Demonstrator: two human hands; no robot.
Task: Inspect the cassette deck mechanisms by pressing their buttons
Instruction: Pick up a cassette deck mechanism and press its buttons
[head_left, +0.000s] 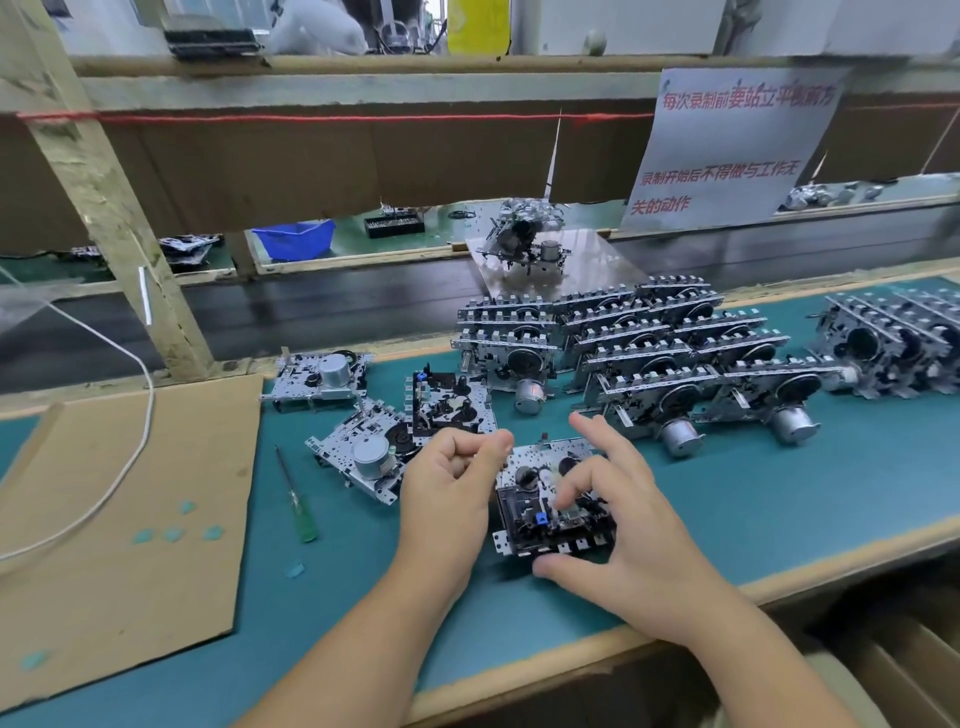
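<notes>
**Cassette deck under inspection at the assembly counter**

Centre frame, on the green mat of the counter (779, 519): one cassette deck mechanism (553, 506), lying flat, its long axis running left to right and its row of black buttons (558, 544) along the near edge, facing the person. Framed by both hands. Right hand (628, 525) draped over the mechanism's right side, thumb tucked against the near edge just below the buttons, one bent finger dipping onto the works near the blue part (541, 518), index finger lifted clear and pointing away; a loose pinch across the deck, front edge to top, rather than a full grip. Left hand (447, 478) just beside the mechanism's left edge, fingers curled toward the palm, knuckles near the upper left corner; whether touching the chassis or holding anything small, hard to tell from this angle.

Judged from the layout, buttons closest to the right thumb, so the next press likely a short push inward from the near edge, with the left hand placed to brace the deck against sliding away.

Further back and to the right, stacked rows of finished mechanisms (649, 343); to the left, three loose mechanisms (363, 452) and a green-handled screwdriver (298, 504) beside a cardboard sheet (130, 493). Behind, a conveyor belt (311, 306) and a printed paper notice (727, 150).
</notes>
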